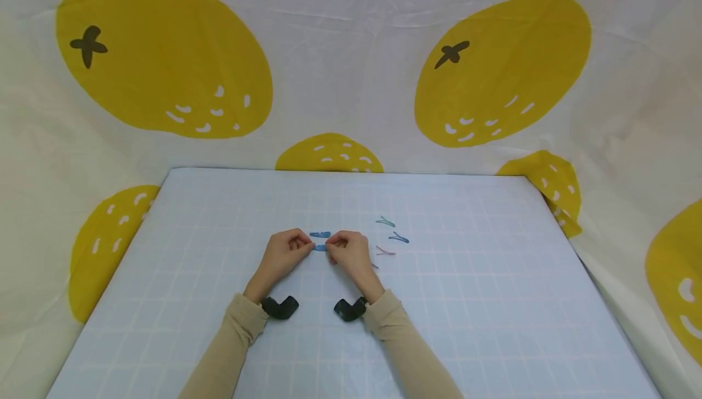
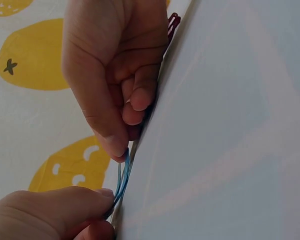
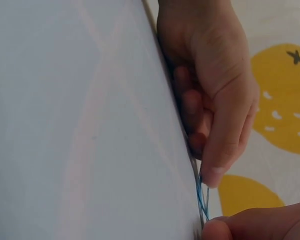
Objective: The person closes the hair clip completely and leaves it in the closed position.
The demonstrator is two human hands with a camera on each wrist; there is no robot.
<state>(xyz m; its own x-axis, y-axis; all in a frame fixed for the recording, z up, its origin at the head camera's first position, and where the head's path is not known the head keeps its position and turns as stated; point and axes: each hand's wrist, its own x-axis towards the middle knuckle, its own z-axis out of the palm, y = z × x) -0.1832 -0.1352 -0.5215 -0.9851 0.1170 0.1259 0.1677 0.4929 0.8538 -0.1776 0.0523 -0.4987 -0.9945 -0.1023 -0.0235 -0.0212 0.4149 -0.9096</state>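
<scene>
Fingertips of my left hand (image 1: 281,259) and right hand (image 1: 352,259) pinch opposite ends of a blue hair clip (image 1: 320,248), held between them. In the left wrist view, my left hand (image 2: 55,212) is at the lower left and my right hand (image 2: 115,65) above, with the blue clip (image 2: 123,180) between; its thin strips stand slightly apart. The right wrist view has my left hand (image 3: 212,85) at the top and my right hand (image 3: 265,222) at the lower right, both at the clip (image 3: 202,197). Just behind lies another blue clip (image 1: 320,234).
Right of my right hand lie a green clip (image 1: 386,222), a blue clip (image 1: 399,237) and a pinkish clip (image 1: 386,251). A dark clip (image 1: 375,265) is partly hidden by that hand. A patterned curtain (image 1: 345,82) hangs behind the table (image 1: 493,326).
</scene>
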